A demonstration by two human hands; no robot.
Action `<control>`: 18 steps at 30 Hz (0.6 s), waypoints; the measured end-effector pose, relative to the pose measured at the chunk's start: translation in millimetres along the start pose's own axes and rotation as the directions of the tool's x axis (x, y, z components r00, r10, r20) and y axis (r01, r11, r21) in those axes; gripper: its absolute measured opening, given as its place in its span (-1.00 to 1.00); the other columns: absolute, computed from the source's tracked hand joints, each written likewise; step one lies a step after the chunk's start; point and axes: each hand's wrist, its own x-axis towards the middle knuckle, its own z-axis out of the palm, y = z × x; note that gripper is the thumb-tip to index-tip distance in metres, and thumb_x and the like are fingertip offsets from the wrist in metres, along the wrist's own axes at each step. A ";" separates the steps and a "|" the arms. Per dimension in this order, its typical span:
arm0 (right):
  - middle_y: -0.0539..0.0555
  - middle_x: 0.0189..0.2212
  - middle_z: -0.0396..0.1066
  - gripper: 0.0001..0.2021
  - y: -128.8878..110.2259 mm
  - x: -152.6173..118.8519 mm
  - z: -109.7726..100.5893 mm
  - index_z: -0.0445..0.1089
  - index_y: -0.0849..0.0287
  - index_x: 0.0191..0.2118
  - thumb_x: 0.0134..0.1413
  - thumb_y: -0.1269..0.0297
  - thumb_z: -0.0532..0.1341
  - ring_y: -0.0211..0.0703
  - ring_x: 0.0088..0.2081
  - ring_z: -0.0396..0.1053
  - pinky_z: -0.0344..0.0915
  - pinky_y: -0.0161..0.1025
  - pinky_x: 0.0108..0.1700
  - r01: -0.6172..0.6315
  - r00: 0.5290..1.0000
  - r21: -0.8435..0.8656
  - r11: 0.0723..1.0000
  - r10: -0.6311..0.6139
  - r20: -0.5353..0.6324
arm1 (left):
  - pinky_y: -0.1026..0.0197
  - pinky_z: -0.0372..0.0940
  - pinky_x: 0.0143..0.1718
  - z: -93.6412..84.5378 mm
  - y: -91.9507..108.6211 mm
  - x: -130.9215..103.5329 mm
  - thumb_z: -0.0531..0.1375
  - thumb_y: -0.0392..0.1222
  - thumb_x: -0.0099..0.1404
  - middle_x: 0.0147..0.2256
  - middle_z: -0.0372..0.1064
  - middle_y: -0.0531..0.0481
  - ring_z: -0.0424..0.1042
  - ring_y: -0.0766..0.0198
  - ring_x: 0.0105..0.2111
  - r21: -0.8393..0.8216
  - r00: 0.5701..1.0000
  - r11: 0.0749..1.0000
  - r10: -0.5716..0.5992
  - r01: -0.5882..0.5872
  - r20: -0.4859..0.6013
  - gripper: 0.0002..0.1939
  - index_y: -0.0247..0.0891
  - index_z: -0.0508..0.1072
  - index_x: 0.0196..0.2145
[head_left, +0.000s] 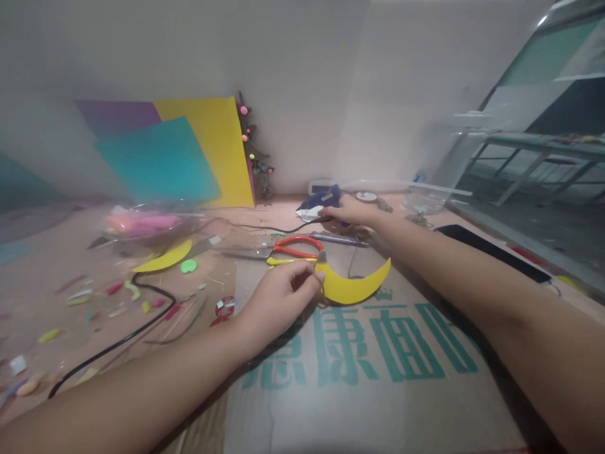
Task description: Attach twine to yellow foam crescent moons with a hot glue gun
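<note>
My left hand (288,293) is closed in a pinch on one end of a yellow paper crescent (357,287), held above the printed cardboard. A thin dark loop shows by its fingertips. Orange-handled scissors (297,243) lie just beyond this hand, blades pointing left. Farther back, my right hand (352,211) is closed on a blue glue gun (321,200), partly hidden by the fingers. A black cord (269,228) runs left from it. White paper (309,214) lies at the fingertips. A pen (340,239) rests between the hands.
A second yellow crescent (165,257) and scattered coloured scraps (113,289) lie left. Coloured sheets (155,161) and a decorated twig (253,145) lean on the wall. Cardboard (378,410) covers the front. A dark flat device (491,252) and a clear container (425,198) are right.
</note>
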 end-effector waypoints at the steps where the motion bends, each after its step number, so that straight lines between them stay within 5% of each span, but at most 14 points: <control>1: 0.19 -0.39 0.52 -0.72 0.2 -1.8 -2.1 0.47 0.27 -0.28 0.07 0.11 0.26 -0.14 -0.42 0.42 0.29 -0.30 -0.43 -0.011 1.000 0.004 1.000 0.011 0.002 | 0.30 0.14 -0.45 -0.1 0.1 0.1 0.06 -0.11 0.36 -0.54 0.32 0.08 0.26 0.34 -0.51 -0.002 1.000 1.000 0.001 -0.001 0.000 -0.70 -0.27 0.33 -0.49; 6: 0.20 -0.19 0.55 -0.75 -6.6 -25.6 -21.2 0.48 0.25 -0.22 0.14 0.18 0.17 -0.12 -0.24 0.47 0.25 -0.40 -0.48 -0.029 1.000 0.055 0.998 0.030 -0.007 | 0.31 0.13 -0.48 -0.6 -1.9 0.2 0.05 -0.08 0.38 -0.55 0.30 0.09 0.25 0.36 -0.53 -0.011 1.000 1.000 -0.017 0.017 0.004 -0.68 -0.27 0.32 -0.49; 10: 0.18 -0.05 0.51 -0.69 -15.8 -63.7 -36.3 0.40 0.22 -0.04 0.26 0.17 0.06 -0.15 -0.15 0.50 0.23 -0.44 -0.50 0.046 0.993 0.254 0.966 -0.016 -0.121 | 0.32 0.13 -0.51 0.5 -4.9 -0.2 0.02 -0.04 0.39 -0.55 0.30 0.09 0.25 0.37 -0.54 -0.036 0.999 0.998 -0.047 0.048 0.023 -0.65 -0.27 0.33 -0.48; 18: 0.09 -0.29 0.55 -0.71 -23.9 -148.3 -40.7 0.48 0.14 -0.23 0.17 0.03 0.18 -0.10 -0.25 0.50 0.42 -0.19 -0.18 0.192 0.948 0.225 0.955 -0.122 -0.293 | 0.34 0.17 -0.53 0.8 -4.3 0.7 0.12 -0.02 0.33 -0.56 0.34 0.11 0.28 0.38 -0.58 -0.085 0.992 0.991 -0.112 0.107 -0.056 -0.70 -0.26 0.33 -0.47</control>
